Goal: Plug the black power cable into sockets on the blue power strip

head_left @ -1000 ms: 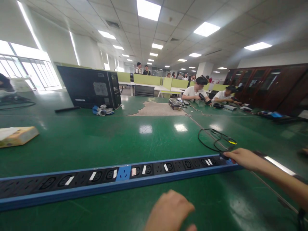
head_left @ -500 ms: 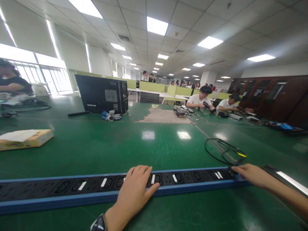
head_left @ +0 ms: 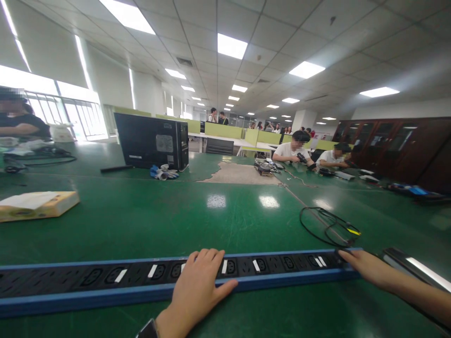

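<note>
At the far left I have a co-worker in a dark top, seated by a tangle of cords. Nearer on that side lies a yellow packet on the green table. The long blue-and-black power strip runs across the near side from the left edge to the right hand. Beyond it, left of centre, stands a black computer tower with gloves beside its base. My left hand lies loose over the strip's middle, fingers unclenched, covering some sockets. Far right, two people in white tops lean over parts. A black cable (yellow tag on it) lies looped just beyond the strip. At the strip's right end, my right hand pinches a black plug; whether it is seated, I cannot tell from here.
</note>
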The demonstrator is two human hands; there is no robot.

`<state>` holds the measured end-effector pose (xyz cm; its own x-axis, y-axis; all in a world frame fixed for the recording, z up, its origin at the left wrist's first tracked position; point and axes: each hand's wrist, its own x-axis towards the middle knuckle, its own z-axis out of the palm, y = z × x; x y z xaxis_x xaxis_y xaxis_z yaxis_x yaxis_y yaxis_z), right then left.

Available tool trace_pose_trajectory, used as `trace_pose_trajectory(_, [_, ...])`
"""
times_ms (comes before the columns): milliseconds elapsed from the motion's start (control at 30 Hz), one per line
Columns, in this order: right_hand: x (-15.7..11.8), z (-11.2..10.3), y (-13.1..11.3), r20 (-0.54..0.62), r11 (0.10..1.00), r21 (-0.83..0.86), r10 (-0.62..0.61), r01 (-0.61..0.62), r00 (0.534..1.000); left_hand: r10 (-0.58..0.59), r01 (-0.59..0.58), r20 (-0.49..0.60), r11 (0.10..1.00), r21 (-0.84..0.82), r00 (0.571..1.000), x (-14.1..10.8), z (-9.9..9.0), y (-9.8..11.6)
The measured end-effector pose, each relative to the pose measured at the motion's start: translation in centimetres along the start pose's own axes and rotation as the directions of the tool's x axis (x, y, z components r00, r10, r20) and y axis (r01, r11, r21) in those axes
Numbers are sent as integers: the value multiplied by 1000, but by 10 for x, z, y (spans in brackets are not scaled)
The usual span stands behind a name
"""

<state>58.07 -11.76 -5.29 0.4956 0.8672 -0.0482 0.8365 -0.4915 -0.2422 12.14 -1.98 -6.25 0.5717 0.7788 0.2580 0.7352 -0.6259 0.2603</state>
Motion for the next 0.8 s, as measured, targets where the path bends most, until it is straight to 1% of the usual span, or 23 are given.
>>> trace_pose_trajectory(133, [5,0,3,71,1000,3,-7,7,997,3,-3,-1,1000,7,1000,-1,-1,1])
trace_pose_trajectory(267, [-5,1,7,61,999,0,-47,47,997,3,-3,3,1000,0,1000,-1,-1,1])
trace_pose_trajectory(333, [-13,6,8,38,997,-22,-75,76,996,3,-3,2,1000,-2,1000,-1,-1,1])
trace_pose_trajectory(433, [-21,16,8,17,997,-45,-67,68,998,6,-6,-7,1000,1,1000,-1,0,1])
trace_pose_trajectory(567, [-20,25,10,6,998,-16,-56,56,998,7,-7,-15,1000,2,1000,-2,1,1])
trace_pose_trajectory(667, [-15,24,12,-1,997,-47,-54,54,999,10,-9,-14,1000,4,1000,-3,2,2])
trace_pose_trajectory(800, [-12,21,12,48,997,-63,-41,44,998,5,-5,-9,1000,9,1000,-2,-1,1])
